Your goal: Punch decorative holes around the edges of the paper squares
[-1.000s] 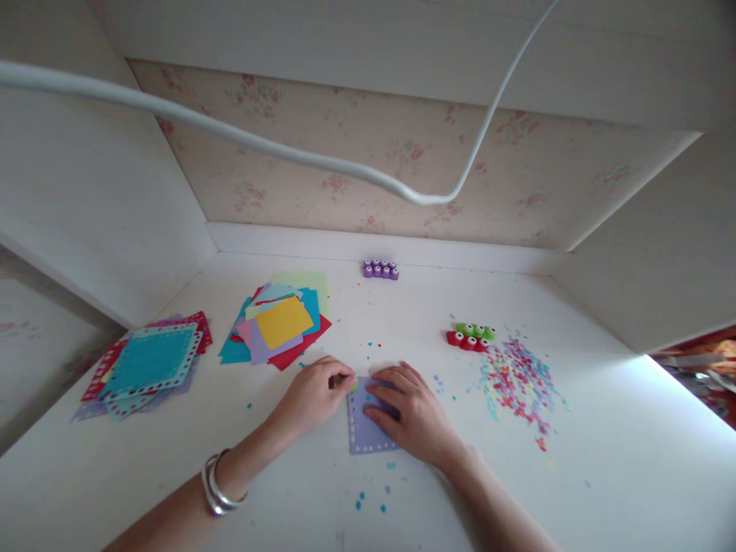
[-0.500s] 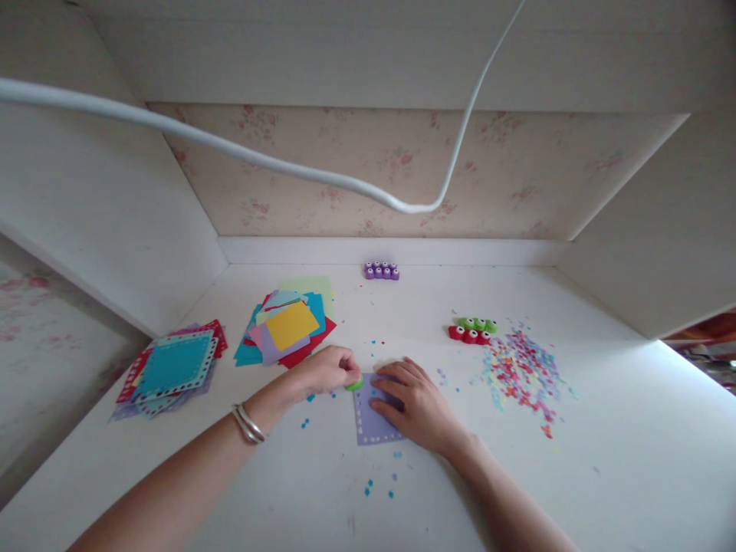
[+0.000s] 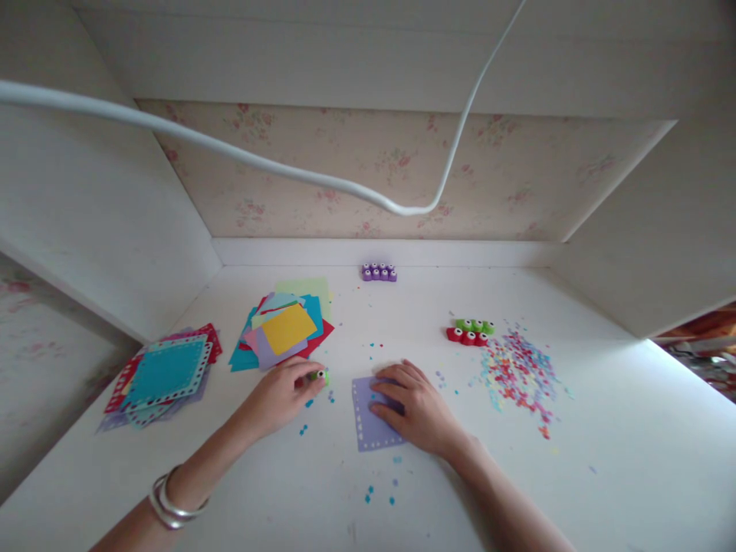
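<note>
Since the earlier frame, the left hand [image 3: 284, 395] has drawn away from the upper left corner of the lilac sheet [image 3: 373, 435], taking the small green punch [image 3: 320, 376] with it, while the right hand [image 3: 414, 402] has stayed on the sheet. Across the white table [image 3: 276, 506], largest first, a stack of hole-bordered sheets [image 3: 166, 372] lies at the far left, a fanned pile of coloured sheets [image 3: 287, 328] sits nearer the middle, and loose paper bits [image 3: 520, 368] are scattered at the right. The lilac sheet lies flat in front of the person, with the right hand's fingers spread over it. Holes run down its left edge and along the visible part of its bottom edge; the visible stretch of its top edge looks plain, and the right edge is hidden beneath the hand, so the border seems partly done. The fanned sheets show no clear borders, so they look unpunched. Purple punches [image 3: 379, 273] stand at the back, with red punches [image 3: 468, 337] and green punches [image 3: 475, 326] beside the paper bits. Smallest of all, the green punch is pinched between the left thumb and fingers, just beside the fanned pile.
</note>
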A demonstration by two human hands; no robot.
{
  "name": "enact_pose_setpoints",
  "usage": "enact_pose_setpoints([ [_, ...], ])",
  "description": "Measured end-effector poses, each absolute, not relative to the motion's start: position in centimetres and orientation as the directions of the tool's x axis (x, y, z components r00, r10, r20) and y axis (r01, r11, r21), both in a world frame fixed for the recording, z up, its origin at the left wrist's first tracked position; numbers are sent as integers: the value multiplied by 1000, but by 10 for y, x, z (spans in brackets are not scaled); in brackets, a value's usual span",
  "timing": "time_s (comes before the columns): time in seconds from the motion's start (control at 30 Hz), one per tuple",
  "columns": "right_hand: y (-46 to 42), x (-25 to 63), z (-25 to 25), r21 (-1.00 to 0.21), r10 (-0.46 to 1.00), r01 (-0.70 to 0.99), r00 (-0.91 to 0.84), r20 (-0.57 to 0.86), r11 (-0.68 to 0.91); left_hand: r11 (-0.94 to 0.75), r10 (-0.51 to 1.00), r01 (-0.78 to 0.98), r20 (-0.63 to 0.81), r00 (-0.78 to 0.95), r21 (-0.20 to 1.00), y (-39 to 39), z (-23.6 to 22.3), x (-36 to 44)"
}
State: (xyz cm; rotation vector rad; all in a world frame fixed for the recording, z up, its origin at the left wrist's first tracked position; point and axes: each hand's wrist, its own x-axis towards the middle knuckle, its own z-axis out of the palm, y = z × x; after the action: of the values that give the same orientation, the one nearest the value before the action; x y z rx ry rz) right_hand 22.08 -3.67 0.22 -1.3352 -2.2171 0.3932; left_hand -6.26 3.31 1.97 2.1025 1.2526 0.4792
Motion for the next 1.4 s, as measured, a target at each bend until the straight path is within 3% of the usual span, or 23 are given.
enact_pose_setpoints([
  [0.17, -35, 221, 1, -507, 882, 722, -376, 284, 471, -373, 911, 642, 133, 390, 670, 14, -4, -66],
  [0.3, -42, 213, 10, -605, 896, 661, -318, 309, 444, -385, 910, 558, 203, 361, 735, 1, -5, -54],
  [0.57, -61, 186, 34, -792, 915, 469, -293, 279, 392, -594, 783, 477, 329, 528, 648, -18, 5, -15],
  [0.83, -62, 201, 39, -836, 963, 487, -210, 167, 251, -668, 735, 432, 447, 510, 606, -19, -3, -3],
  [0.93, -52, 221, 42, -855, 990, 500, -71, 121, 140, -646, 753, 434, 432, 496, 628, -19, 3, -6],
  [1.13, 5, 302, 45, -742, 902, 669, 345, 260, -42, -670, 738, 491, 428, 521, 557, -21, 5, -12],
  [1.27, 36, 344, 40, -628, 829, 769, 425, 364, -118, -687, 724, 517, 417, 549, 512, -21, 2, -12],
  [1.4, 48, 357, 26, -505, 826, 838, 427, 367, -209, -693, 718, 519, 414, 560, 500, -22, 0, -13],
])
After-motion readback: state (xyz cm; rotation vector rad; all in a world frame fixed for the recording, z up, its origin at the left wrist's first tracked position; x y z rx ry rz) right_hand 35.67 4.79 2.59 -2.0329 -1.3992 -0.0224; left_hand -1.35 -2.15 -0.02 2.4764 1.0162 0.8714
